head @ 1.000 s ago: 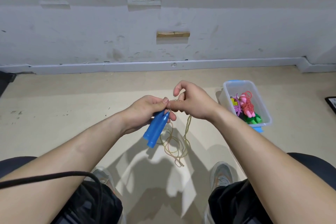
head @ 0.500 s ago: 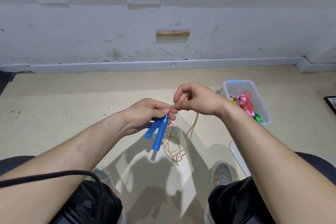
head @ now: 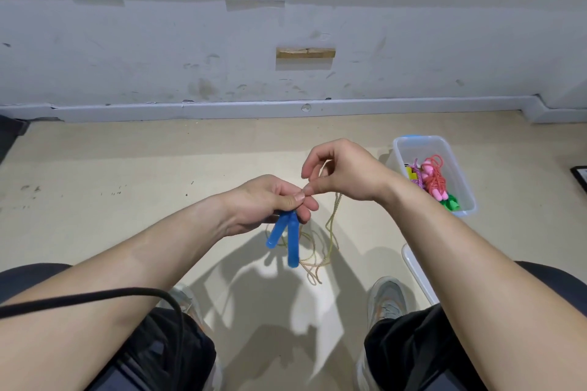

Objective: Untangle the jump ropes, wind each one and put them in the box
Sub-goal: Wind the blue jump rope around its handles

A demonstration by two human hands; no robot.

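Note:
My left hand [head: 266, 200] grips the two blue handles [head: 287, 238] of a jump rope, which point down and splay apart. Its yellowish cord [head: 320, 251] hangs in loose loops below both hands, above the floor. My right hand [head: 343, 173] pinches the cord right beside my left thumb, with its index finger raised and curled. A clear plastic box [head: 403, 149] stands on the floor to the right. Inside it lie a wound pink rope [head: 434, 179], a purple cord, a yellow piece and green handles [head: 451, 204].
A white wall with a grey baseboard [head: 222, 108] runs across the back. The box's white lid [head: 419, 276] lies beside my right foot. My shoes [head: 386, 298] and knees fill the bottom. A black cable [head: 95, 297] crosses my left forearm. A dark object [head: 581, 176] lies at the right edge.
The blue handles swung from slanting left to hanging straight down and splayed. My right hand shifted slightly right and up along the cord, index finger lifting.

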